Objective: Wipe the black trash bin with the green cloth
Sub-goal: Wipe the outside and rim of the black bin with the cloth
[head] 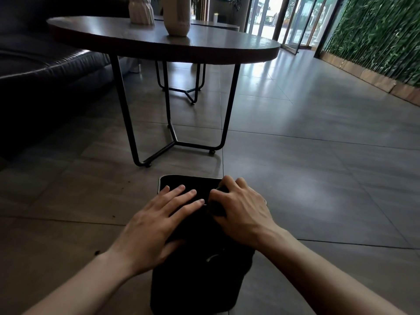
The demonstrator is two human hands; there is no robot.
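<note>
The black trash bin stands on the tiled floor right below me, its rim pointing towards the table. My left hand lies flat on the bin's upper face, fingers spread and thumb along the side. Beside it, my right hand is curled on a bunched cloth pressed against the bin near the rim. The cloth looks very dark in this light, and most of it is hidden under the fingers.
A round wooden table on thin black metal legs stands just ahead, with two pale vases on top. A dark sofa sits to the left. A green plant wall and glass doors are at the right.
</note>
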